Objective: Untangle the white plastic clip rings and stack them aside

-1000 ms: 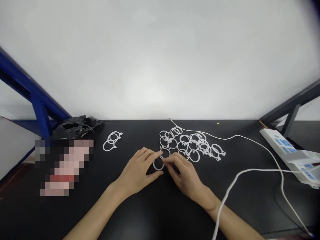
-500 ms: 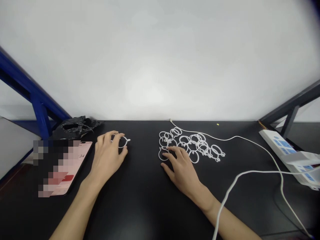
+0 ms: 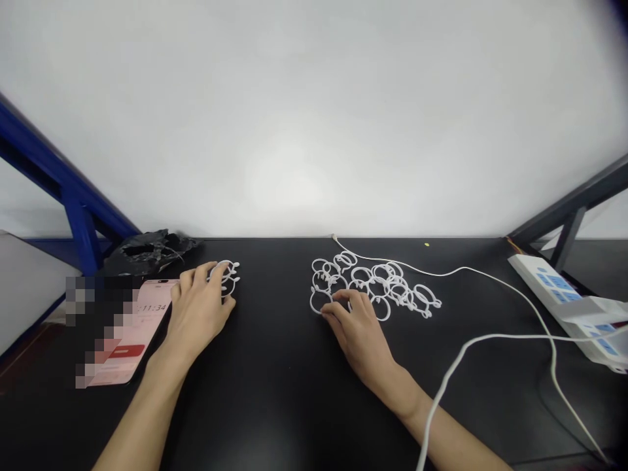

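On the left of the black table, my left hand (image 3: 199,307) lies over a few white curtain rings (image 3: 228,286). Its thumb and fingers are apart, and the fingers hide part of those rings. Small eyelets stick out to their right. My right hand (image 3: 360,333) pinches the lower edge of another white curtain ring (image 3: 314,302) between thumb and index finger. This ring lies flat at the near left end of a loose pile of white curtain rings (image 3: 385,309), several of them overlapping.
A phone (image 3: 130,333) with a lit, partly blurred screen lies left of my left hand. Crumpled black plastic (image 3: 147,252) sits behind it. A white cable (image 3: 466,340) crosses the right side by the white power strip (image 3: 554,288). Metal frame bars (image 3: 78,222) flank the table.
My left hand has shifted left, and a ring beneath it moved left as well. The thumb and index finger of my right hand have closed on the near-left ring.
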A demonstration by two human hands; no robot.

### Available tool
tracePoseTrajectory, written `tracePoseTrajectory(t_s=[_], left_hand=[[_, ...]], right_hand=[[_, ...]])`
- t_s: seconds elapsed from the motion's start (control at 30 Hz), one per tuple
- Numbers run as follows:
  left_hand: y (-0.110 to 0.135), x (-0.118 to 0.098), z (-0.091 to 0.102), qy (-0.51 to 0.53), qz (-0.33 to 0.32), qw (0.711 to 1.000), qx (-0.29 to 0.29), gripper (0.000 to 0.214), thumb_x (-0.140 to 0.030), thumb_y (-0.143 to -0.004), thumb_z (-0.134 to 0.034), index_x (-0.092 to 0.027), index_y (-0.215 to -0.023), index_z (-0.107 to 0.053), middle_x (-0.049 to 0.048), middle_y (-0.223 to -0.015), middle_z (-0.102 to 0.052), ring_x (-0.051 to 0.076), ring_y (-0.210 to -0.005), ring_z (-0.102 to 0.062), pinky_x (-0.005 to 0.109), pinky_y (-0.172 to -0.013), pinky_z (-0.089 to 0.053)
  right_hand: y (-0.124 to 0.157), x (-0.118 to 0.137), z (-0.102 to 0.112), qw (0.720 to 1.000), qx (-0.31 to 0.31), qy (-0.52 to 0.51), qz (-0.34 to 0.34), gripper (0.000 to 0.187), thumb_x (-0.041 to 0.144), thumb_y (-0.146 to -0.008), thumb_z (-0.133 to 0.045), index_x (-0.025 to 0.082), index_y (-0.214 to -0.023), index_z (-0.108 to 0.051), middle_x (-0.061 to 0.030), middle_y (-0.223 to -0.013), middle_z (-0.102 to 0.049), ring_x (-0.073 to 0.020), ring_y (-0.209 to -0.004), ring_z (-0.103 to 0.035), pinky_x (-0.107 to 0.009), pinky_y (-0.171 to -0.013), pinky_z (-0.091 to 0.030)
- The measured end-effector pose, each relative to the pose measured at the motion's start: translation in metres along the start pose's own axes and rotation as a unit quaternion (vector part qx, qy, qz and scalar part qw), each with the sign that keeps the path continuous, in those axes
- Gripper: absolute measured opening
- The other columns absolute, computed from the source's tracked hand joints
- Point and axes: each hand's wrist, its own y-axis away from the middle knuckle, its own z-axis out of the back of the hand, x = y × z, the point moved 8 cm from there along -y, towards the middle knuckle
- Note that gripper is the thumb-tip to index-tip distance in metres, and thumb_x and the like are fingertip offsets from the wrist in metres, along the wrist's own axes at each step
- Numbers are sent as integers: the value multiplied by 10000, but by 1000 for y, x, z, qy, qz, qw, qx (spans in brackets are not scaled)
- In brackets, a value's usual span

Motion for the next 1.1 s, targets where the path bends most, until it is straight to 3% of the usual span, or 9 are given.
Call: tracePoseTrajectory(t_s=[0.13,0.23,0.33,0.43,0.57,0.7,0.9,1.1], left_hand=[[-2,-13,9,40,-14,999,-33,458,-242,-870,-486,-211,-1327,-506,145,-1319,-525,401,-1194,-444,570,-934,-423],[5,-47,16,151,-102,982,-45,387,-305,-919,-487,-214,-1293,-518,105,-1307,-539,314,-1206,-459,513,-1033,-394],[19,-83,9,249,-171,953,24,406,-402,-923,-527,-239,-1294,-516,75,-1284,-563,256,-1208,-488,450,-1043,-418],[30,-103,-3,300,-164,936,88,437,-444,-922,-532,-229,-1302,-508,73,-1219,-618,243,-1148,-544,443,-987,-467],[30,-105,-7,362,-104,922,93,395,-399,-947,-493,-228,-1303,-484,49,-1082,-690,232,-1085,-608,446,-962,-481],[26,-100,-10,437,-59,890,111,217,-339,-951,-486,-251,-1135,-559,9,-982,-721,191,-950,-679,362,-873,-524],[28,-106,-3,445,-96,884,109,174,-290,-941,-491,-267,-1018,-645,-2,-973,-703,177,-917,-657,330,-828,-522],[31,-111,-10,523,-55,826,203,79,-312,-949,-510,-246,-955,-553,-44,-855,-713,149,-818,-667,295,-777,-491]], right_hand=[[1,3,1,1000,-1,-24,13,123,161,-936,-539,225,-978,-636,-104,-1078,-611,-231,-956,-569,-428,-800,-541],[1,5,3,999,-6,-38,27,122,151,-936,-539,219,-975,-632,-99,-1075,-631,-222,-947,-588,-411,-797,-547],[1,10,5,996,-6,-67,53,139,141,-938,-531,223,-976,-636,-89,-1068,-639,-202,-938,-602,-372,-788,-559],[2,14,8,994,-17,-90,65,115,164,-936,-544,221,-972,-637,-87,-1069,-630,-189,-955,-612,-349,-800,-566],[2,11,7,993,-16,-101,52,90,195,-936,-553,224,-976,-627,-89,-1100,-595,-171,-930,-625,-338,-789,-572],[3,14,1,989,22,-132,57,109,206,-932,-561,229,-1029,-605,-82,-1101,-589,-156,-925,-628,-312,-786,-567],[5,15,-5,972,75,-222,16,317,185,-935,-522,236,-1243,-468,-52,-1047,-627,-132,-825,-638,-289,-758,-563],[6,13,-9,958,104,-265,-18,250,188,-960,-482,247,-1200,-520,-27,-972,-642,-126,-791,-640,-273,-736,-546]])
